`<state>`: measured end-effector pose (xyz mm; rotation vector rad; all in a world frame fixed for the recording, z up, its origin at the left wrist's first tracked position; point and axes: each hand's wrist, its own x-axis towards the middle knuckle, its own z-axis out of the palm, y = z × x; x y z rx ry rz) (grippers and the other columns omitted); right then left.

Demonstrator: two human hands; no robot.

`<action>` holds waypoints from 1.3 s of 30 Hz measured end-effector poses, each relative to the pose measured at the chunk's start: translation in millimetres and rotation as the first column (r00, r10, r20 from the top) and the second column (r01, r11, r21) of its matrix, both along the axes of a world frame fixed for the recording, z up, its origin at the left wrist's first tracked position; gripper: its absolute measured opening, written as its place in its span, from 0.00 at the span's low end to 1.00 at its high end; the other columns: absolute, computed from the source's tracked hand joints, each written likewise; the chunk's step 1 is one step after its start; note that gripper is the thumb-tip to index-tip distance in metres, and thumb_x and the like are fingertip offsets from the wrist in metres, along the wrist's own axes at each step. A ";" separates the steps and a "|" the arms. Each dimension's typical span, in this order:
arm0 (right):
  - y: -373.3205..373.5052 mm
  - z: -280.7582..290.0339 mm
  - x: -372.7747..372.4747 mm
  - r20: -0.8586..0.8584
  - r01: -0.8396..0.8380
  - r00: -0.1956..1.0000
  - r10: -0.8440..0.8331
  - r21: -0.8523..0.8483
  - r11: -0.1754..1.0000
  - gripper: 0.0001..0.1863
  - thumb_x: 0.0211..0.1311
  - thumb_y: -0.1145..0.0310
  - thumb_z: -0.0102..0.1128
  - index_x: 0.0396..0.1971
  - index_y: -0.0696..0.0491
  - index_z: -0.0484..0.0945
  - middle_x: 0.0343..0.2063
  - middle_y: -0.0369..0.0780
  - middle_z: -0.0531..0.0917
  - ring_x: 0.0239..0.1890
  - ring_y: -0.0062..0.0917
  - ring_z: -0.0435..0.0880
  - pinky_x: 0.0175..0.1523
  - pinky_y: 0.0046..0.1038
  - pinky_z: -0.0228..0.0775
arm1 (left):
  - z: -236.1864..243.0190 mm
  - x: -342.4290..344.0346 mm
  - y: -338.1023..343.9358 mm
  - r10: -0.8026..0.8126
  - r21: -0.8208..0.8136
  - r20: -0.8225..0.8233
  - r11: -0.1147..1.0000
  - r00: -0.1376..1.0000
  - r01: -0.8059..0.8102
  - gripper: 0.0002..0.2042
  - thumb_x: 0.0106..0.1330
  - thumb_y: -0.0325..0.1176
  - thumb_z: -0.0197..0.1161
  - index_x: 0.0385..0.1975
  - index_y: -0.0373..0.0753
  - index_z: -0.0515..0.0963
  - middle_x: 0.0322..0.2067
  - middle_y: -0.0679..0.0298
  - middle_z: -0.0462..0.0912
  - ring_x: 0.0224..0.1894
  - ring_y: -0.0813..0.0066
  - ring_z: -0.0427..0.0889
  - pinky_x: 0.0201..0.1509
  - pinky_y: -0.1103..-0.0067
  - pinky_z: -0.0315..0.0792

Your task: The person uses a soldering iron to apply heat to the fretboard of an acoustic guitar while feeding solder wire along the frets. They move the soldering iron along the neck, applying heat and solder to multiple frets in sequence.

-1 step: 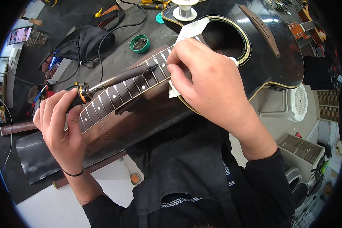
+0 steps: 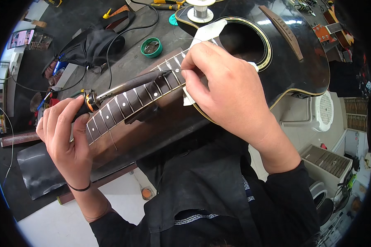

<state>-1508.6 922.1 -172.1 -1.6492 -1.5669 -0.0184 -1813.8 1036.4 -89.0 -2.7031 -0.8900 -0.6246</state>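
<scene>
My left hand (image 2: 66,136) is closed round the dark handle of a soldering iron (image 2: 132,83). The iron's long barrel lies slantwise over the guitar's fretboard (image 2: 125,103), its dark tip at a fret close to my right fingers. My right hand (image 2: 228,82) is closed in a pinch just beyond the tip, on a thin solder wire (image 2: 184,38) that loops down from a spool (image 2: 200,14); the pinched end is mostly hidden. Silvery marks show along several frets. White masking tape (image 2: 210,31) covers part of the black guitar body (image 2: 305,76) beside the soundhole.
A small green tin (image 2: 151,47) stands behind the neck. Further left lie a black bag (image 2: 90,47) and a dark cable (image 2: 109,61). Yellow-handled pliers (image 2: 167,5) rest at the back. A white stool (image 2: 323,111) stands to the right, below the guitar.
</scene>
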 end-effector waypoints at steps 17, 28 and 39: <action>-3.4 1.1 -0.1 0.039 -0.009 0.999 0.010 -0.020 1.000 0.06 0.73 0.70 0.71 0.40 0.53 0.81 0.36 0.40 0.88 0.35 0.41 0.92 0.38 0.41 0.83 | -2.5 1.5 -0.5 -0.045 0.037 0.024 0.998 0.999 0.044 0.14 0.74 0.29 0.74 0.57 0.37 0.91 0.50 0.58 0.92 0.54 0.60 0.87 0.73 0.66 0.66; -7.6 -0.3 -0.6 -0.025 -0.011 1.000 0.010 -0.033 0.999 0.05 0.71 0.72 0.73 0.40 0.52 0.83 0.36 0.40 0.87 0.35 0.37 0.90 0.40 0.36 0.79 | -2.9 0.4 -2.3 -0.044 0.027 0.021 0.999 0.999 0.044 0.14 0.74 0.28 0.74 0.57 0.36 0.91 0.50 0.58 0.92 0.54 0.60 0.87 0.73 0.65 0.65; -8.8 -1.8 1.2 -0.007 -0.031 1.000 0.031 -0.020 0.999 0.04 0.75 0.70 0.70 0.42 0.52 0.82 0.37 0.39 0.89 0.36 0.40 0.92 0.39 0.40 0.83 | -3.1 0.7 -3.7 -0.043 0.025 0.025 0.999 0.999 0.042 0.13 0.74 0.29 0.74 0.57 0.36 0.91 0.49 0.59 0.92 0.54 0.61 0.87 0.73 0.66 0.65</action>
